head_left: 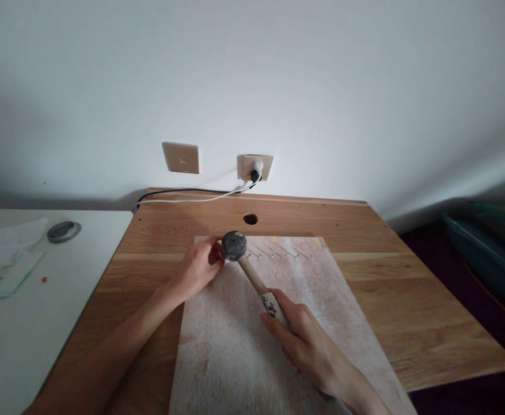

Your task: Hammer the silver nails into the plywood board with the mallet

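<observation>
My right hand [299,334] is wrapped round the pale, worn grip of a mallet [253,275] with a round black head and a wooden handle. The mallet's head is beside the fingertips of my left hand [201,262], partly covering them. My left fingers are pinched together near the board's far left edge; whatever they hold is hidden. Several thin nails [285,255] stand in a row along the far part of a whitish, worn wooden board [230,346], to the right of the mallet head.
The board lies on a wooden desk [386,288] with a round cable hole [250,219]. Black and white cables [192,200] run to a wall socket [257,168]. At left, a white table [27,346] bears papers and a grey round cap [63,231].
</observation>
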The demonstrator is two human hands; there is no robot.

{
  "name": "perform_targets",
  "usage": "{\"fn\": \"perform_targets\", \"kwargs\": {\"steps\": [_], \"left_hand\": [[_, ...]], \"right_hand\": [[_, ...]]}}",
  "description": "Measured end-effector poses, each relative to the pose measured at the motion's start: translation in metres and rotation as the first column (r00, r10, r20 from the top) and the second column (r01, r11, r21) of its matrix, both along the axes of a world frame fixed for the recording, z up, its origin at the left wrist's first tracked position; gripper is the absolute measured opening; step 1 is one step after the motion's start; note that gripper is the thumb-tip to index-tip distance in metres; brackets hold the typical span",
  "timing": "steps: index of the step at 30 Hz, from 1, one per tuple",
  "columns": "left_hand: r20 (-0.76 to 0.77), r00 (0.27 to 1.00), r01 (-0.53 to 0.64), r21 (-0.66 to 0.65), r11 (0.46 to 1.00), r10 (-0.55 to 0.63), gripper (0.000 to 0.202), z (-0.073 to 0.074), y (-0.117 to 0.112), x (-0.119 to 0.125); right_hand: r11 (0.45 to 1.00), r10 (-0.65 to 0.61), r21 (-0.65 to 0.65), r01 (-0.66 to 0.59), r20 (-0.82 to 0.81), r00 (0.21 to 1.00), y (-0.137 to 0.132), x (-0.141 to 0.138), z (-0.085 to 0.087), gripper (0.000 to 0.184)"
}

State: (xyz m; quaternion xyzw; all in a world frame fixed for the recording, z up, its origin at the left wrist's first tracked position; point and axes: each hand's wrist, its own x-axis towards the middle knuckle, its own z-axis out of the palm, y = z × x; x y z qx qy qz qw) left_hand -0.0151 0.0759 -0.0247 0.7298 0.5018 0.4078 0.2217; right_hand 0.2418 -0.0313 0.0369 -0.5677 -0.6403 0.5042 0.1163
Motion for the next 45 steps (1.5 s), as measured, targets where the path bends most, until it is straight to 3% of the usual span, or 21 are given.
{"fn": "perform_targets", "kwargs": {"steps": [16, 28, 33, 36, 38, 41, 45], "left_hand": [[0.093, 0.996, 0.017, -0.055, 0.998, -0.011, 0.040, 0.004, 0.001, -0.002], [0.031, 0.999, 0.018, -0.070, 0.997, -0.016, 0.043, 0.002, 0.003, -0.004], [0.061, 0.997, 0.050, -0.065, 0.997, -0.046, 0.034, 0.002, 0.001, -0.003], [0.036, 0.997, 0.063, -0.056, 0.996, -0.061, 0.032, 0.000, 0.002, -0.003], [0.012, 0.998, 0.061, -0.041, 0.997, -0.060, 0.036, 0.000, 0.002, -0.004], [-0.022, 0.999, 0.045, -0.010, 0.999, -0.045, 0.044, 0.001, 0.001, -0.005], [-0.029, 1.000, 0.014, 0.034, 0.999, -0.013, 0.039, 0.004, -0.001, -0.006]], "right_hand": [[0.990, -0.001, 0.141, -0.004, 0.037, 0.999, 0.000, 0.001, 0.002, 0.040], [0.999, -0.016, 0.034, 0.016, -0.018, 1.000, -0.001, -0.003, 0.004, 0.039], [0.978, -0.175, 0.097, 0.187, -0.114, 0.978, -0.014, 0.006, -0.007, 0.047], [0.912, -0.332, 0.177, 0.370, -0.213, 0.919, -0.040, 0.020, -0.017, 0.064], [0.862, -0.431, 0.172, 0.477, -0.245, 0.868, -0.060, 0.031, -0.023, 0.066], [0.844, -0.483, 0.200, 0.498, -0.120, 0.867, -0.084, 0.043, -0.032, 0.050], [0.819, -0.516, 0.245, 0.518, -0.078, 0.853, -0.095, 0.045, -0.040, 0.056]]}}
